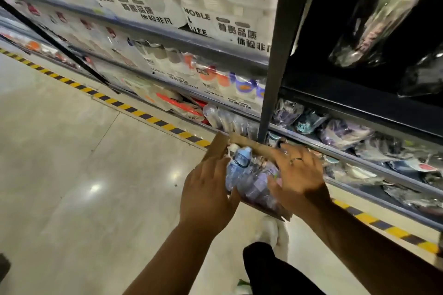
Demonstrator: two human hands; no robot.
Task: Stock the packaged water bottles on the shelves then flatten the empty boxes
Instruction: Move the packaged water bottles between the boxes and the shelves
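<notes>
1. Two hands: left hand (pixel 206 195) and right hand (pixel 298 171).
2. One cardboard box (pixel 217 147).
3. One pack of water bottles (pixel 251 181) in it; bottles too blurry to count.
4. One ring (pixel 295 160).
5. One white shoe (pixel 272 231).

Box (pixel 242 170) set on floor (pixel 72 175) before shelves (pixel 215 93), beside upright post (pixel 271 79). Wrapped bottles (pixel 249 177) packed in box. Left hand (pixel 206 196) placed at box's left, right hand (pixel 299 172) over bottles.

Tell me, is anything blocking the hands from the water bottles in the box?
No. Both the left hand and right hand already rest on the wrapped water bottles in the open cardboard box; its flaps are folded aside.
</notes>
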